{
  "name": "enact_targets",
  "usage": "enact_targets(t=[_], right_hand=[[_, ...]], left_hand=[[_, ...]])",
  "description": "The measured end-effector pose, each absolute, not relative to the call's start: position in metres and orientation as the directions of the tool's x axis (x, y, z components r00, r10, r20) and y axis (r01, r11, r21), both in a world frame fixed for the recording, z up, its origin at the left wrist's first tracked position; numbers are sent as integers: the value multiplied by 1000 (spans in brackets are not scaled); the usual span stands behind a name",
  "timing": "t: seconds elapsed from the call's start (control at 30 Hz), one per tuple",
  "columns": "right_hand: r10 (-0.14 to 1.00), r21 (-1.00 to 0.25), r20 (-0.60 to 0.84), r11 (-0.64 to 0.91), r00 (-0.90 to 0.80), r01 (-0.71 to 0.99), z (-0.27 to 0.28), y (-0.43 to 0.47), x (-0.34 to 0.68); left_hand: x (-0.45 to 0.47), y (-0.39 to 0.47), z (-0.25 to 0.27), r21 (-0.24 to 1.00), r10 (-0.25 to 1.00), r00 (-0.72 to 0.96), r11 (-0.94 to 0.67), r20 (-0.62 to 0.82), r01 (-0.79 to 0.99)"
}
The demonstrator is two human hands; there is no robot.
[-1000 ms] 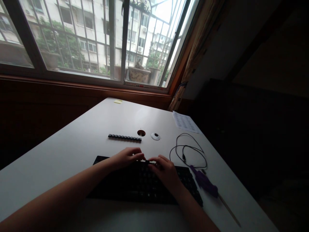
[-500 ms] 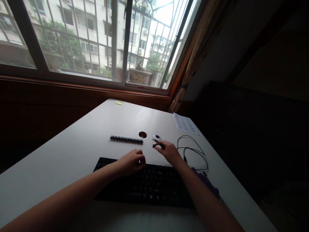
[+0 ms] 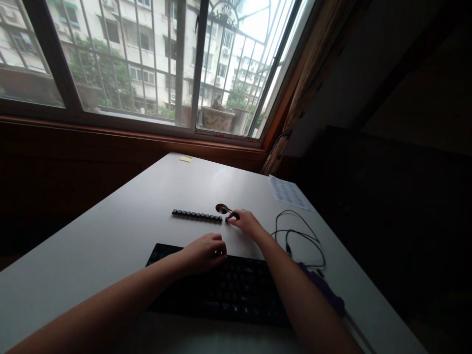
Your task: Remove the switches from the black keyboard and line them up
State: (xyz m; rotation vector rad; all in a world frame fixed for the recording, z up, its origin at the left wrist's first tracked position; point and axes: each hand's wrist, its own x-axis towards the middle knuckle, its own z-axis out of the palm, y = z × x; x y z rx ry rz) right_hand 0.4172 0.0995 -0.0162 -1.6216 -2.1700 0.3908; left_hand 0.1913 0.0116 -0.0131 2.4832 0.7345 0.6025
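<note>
A black keyboard (image 3: 236, 290) lies across the near part of the white table. Over its back edge rests my left hand (image 3: 207, 250), fingers curled and closed; whatever they may hold is hidden. My right hand (image 3: 245, 221) pinches a small black keycap (image 3: 226, 220) at the right end of a row of black keycaps (image 3: 197, 215), with a narrow gap between them. The same hand grips a thin tool (image 3: 227, 210) with a metallic end pointing left toward the round table hole (image 3: 221, 208); its exact kind is unclear.
A black cable (image 3: 300, 236) lies coiled to the right, with a purple object (image 3: 326, 290) partly behind my right forearm. Farther back are a printed paper sheet (image 3: 289, 191) and a yellow sticky note (image 3: 186, 159). The white table (image 3: 121, 221) ends before a barred window.
My right hand has moved left with the keycap and tool, bringing the keycap close to the row's right end. The white oval item by that hand is out of sight. My left hand stays put.
</note>
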Motion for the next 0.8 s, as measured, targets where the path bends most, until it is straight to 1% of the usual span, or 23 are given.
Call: enact_targets(t=[0.2, 0.47, 0.8], right_hand=[[956, -459, 128, 293, -264, 839, -15, 103, 416], [950, -489, 139, 311, -280, 815, -21, 105, 423], [952, -496, 99, 300, -291, 814, -25, 108, 420]], left_hand=[[191, 11, -15, 548, 581, 761, -752, 290, 365], [191, 12, -15, 554, 586, 763, -744, 273, 373], [191, 10, -13, 541, 584, 765, -750, 270, 382]])
